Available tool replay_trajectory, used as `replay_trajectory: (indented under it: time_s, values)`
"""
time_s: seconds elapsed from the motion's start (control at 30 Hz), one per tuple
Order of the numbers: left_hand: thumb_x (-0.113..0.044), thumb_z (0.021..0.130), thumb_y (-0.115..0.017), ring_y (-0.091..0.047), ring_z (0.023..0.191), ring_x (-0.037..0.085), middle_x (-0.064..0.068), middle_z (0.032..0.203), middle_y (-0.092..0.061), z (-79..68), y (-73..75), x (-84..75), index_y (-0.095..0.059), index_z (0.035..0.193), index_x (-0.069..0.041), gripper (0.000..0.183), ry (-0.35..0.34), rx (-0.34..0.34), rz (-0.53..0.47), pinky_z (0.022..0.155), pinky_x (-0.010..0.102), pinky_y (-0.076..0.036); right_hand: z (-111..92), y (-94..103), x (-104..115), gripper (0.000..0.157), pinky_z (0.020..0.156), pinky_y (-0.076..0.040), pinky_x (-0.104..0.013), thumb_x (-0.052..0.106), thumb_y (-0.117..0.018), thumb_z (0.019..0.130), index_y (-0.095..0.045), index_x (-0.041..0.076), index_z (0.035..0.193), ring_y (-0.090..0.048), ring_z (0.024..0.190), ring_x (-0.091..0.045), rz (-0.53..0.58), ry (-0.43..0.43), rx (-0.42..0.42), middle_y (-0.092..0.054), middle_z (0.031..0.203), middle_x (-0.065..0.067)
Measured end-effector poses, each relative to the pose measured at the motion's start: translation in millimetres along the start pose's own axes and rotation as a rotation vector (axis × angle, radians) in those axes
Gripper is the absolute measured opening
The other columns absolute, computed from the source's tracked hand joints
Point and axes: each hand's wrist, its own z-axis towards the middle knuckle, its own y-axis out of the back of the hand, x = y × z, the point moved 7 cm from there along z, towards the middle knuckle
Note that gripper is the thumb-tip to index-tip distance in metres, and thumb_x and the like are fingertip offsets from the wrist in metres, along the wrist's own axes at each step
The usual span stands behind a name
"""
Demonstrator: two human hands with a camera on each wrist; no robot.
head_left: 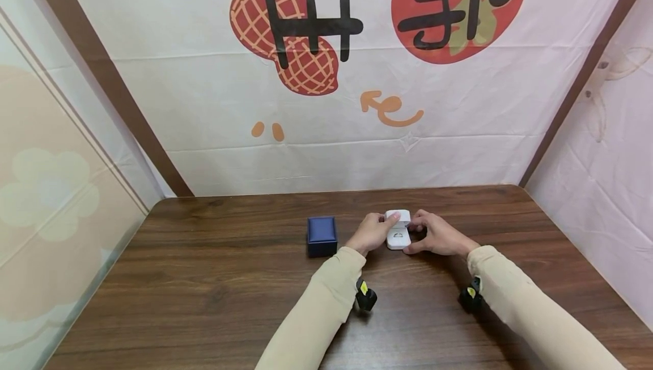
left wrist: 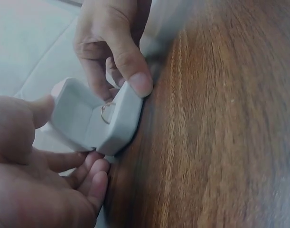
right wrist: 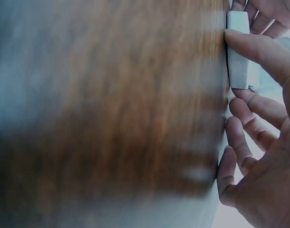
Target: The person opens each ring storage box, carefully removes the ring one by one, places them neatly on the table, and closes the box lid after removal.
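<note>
Beige sleeves nearest. Farther out, right of the counter's middle: white ring box, lid raised, ring inside. Left hand pinching lid, right hand gripping base, far-side finger contact hard to judge. Blue box left, apart.

On the worktop I see ring box right of far edge's midpoint, 1 ring in it. Other box to its left, apart; both nearer far edge than near edge. Person's left hand between the 2 boxes, touching ring box; right hand touching its right side. Wall sheet behind far edge.
</note>
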Motion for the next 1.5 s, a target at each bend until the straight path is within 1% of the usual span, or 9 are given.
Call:
replay_trajectory:
  time_s: [0.13,0.33,0.53,0.63,0.77,0.97,1.1,1.3,1.5]
  values:
    - [-0.041,0.106,-0.052,-0.054,0.091,0.016,0.007,0.097,-0.064,0.0,1.4,1.3,-0.069,0.112,0.008,0.052,0.006,-0.017,-0.011,0.084,0.028,-0.046,0.4,-1.3,0.0,0.054,0.086,-0.047,-0.04,0.026,-0.091,0.075,-0.07,-0.003,0.117,-0.056,0.097,-0.022,-0.008,-0.004,0.005,-0.06,0.105,-0.005]
    - [-0.045,0.105,-0.053,-0.056,0.104,0.019,0.011,0.113,-0.066,-1.3,4.3,4.1,-0.066,0.122,0.009,0.058,0.038,-0.018,-0.013,0.096,0.037,-0.047,0.7,-1.7,0.3,0.055,0.085,-0.048,-0.04,0.026,-0.091,0.076,-0.07,-0.004,0.117,-0.056,0.096,-0.021,-0.025,-0.008,0.007,-0.06,0.106,-0.006]
    - [-0.039,0.103,-0.059,-0.059,0.111,0.021,0.015,0.124,-0.066,-10.3,8.9,2.0,-0.065,0.126,0.008,0.053,0.034,-0.049,0.047,0.095,0.039,-0.049,0.7,-1.5,0.5,0.054,0.086,-0.048,-0.04,0.025,-0.091,0.076,-0.07,-0.004,0.116,-0.056,0.097,-0.021,-0.022,-0.021,0.008,-0.061,0.106,-0.006]
    - [-0.028,0.098,-0.068,-0.06,0.104,0.02,0.015,0.117,-0.068,-16.6,11.7,-2.2,-0.066,0.125,0.006,0.044,-0.007,-0.096,0.123,0.089,0.037,-0.051,0.7,-0.3,0.9,0.053,0.086,-0.048,-0.041,0.025,-0.091,0.076,-0.07,-0.004,0.115,-0.057,0.098,-0.022,-0.021,-0.026,0.005,-0.061,0.106,-0.005]
    - [-0.015,0.088,-0.076,-0.061,0.086,0.017,0.01,0.097,-0.07,-24.5,13.2,-8.9,-0.071,0.111,0.004,0.03,-0.093,-0.199,0.252,0.078,0.033,-0.051,0.4,1.0,1.3,0.053,0.087,-0.048,-0.042,0.025,-0.091,0.076,-0.07,-0.003,0.115,-0.058,0.099,-0.023,-0.026,-0.027,0.003,-0.061,0.106,-0.005]
    - [-0.009,0.085,-0.075,-0.064,0.079,0.016,0.0,0.079,-0.07,-28.6,4.9,-14.4,-0.077,0.093,-0.004,0.01,-0.217,-0.292,0.37,0.075,0.032,-0.05,0.8,0.7,0.9,0.053,0.084,-0.048,-0.039,0.024,-0.091,0.075,-0.07,-0.003,0.115,-0.057,0.095,-0.021,-0.018,-0.026,-0.001,-0.061,0.103,-0.004]
    - [-0.006,0.084,-0.074,-0.065,0.078,0.017,-0.003,0.074,-0.068,-25.4,-1.1,-14.5,-0.077,0.086,-0.006,0.004,-0.244,-0.315,0.414,0.075,0.033,-0.05,1.1,0.1,0.4,0.053,0.083,-0.047,-0.038,0.025,-0.091,0.075,-0.07,-0.003,0.114,-0.056,0.093,-0.02,-0.026,-0.02,-0.001,-0.061,0.102,-0.004]
    - [-0.004,0.083,-0.075,-0.065,0.076,0.016,-0.006,0.069,-0.066,-20.0,-6.1,-12.6,-0.076,0.08,-0.009,0.007,-0.226,-0.326,0.445,0.074,0.033,-0.051,0.0,0.1,-0.1,0.052,0.083,-0.048,-0.039,0.025,-0.091,0.075,-0.07,-0.003,0.114,-0.056,0.093,-0.021,-0.028,-0.023,0.002,-0.061,0.102,-0.004]
    - [-0.005,0.085,-0.076,-0.068,0.08,0.02,-0.002,0.074,-0.069,-20.5,-9.9,-18.4,-0.075,0.078,-0.01,0.009,-0.267,-0.34,0.519,0.076,0.035,-0.052,-0.4,0.9,0.6,0.052,0.082,-0.049,-0.038,0.024,-0.092,0.075,-0.07,-0.003,0.113,-0.058,0.093,-0.02,-0.03,-0.005,-0.011,-0.062,0.101,-0.004]
